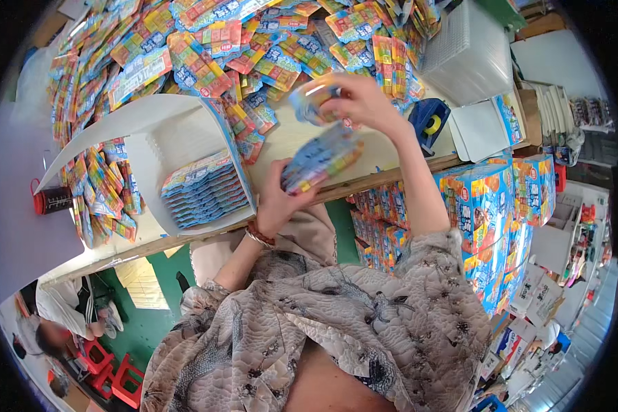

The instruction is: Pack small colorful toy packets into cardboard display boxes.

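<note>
Colourful flat packets [206, 41] lie heaped across the far part of the desk [20, 206], which runs from left to right under both hands. Left hand [276, 199], a bracelet [259, 237] at its wrist, is closed on a stack of packets [321, 159] held just above the desk's near edge, fingers wrapped round the stack's lower end. Right hand [364, 103], raised higher and farther from the body, grips a single packet [309, 99] with thumb and fingers pressed on it; this packet hangs just above the stack, and whether the two touch cannot be told. White open box [178, 137] stands to the left of the hands, a neat row of packets [206, 189] packed in its near corner. Blue tape dispenser [429, 123] sits right of the right forearm, beside a stack of clear trays [467, 55]. Printed cartons [487, 206] are piled below the desk on the right.
</note>
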`<act>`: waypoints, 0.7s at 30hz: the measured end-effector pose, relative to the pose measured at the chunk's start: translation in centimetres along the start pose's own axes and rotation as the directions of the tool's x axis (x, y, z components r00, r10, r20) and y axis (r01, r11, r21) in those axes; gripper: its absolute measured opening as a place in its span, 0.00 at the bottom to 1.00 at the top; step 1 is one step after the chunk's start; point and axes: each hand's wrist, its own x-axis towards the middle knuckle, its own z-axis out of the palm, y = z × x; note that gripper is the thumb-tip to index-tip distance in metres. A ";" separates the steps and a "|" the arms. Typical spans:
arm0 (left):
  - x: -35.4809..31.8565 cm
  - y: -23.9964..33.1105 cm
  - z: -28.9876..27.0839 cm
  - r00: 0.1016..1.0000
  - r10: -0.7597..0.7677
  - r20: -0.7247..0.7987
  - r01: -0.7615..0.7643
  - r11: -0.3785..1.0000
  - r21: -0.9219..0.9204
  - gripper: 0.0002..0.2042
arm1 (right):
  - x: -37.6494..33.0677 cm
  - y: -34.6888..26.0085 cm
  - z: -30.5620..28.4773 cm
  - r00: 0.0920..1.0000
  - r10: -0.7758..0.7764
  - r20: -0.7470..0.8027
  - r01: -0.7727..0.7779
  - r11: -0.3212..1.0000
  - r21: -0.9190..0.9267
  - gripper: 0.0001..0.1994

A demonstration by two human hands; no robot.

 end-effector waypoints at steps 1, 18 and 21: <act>-0.1 0.7 0.2 0.987 -0.159 -0.029 0.148 0.961 -0.233 0.34 | -1.4 1.0 0.3 0.984 0.137 -0.113 -0.077 0.905 0.418 0.15; 1.0 -0.9 2.9 0.962 0.013 -0.272 -0.098 0.949 -0.299 0.36 | -5.3 2.0 12.9 0.854 0.516 -0.067 -0.059 0.225 0.973 0.17; 1.0 0.1 2.9 0.968 0.082 -0.238 -0.155 0.940 -0.305 0.38 | -5.0 1.1 12.3 0.703 0.691 -0.166 0.081 0.154 0.985 0.14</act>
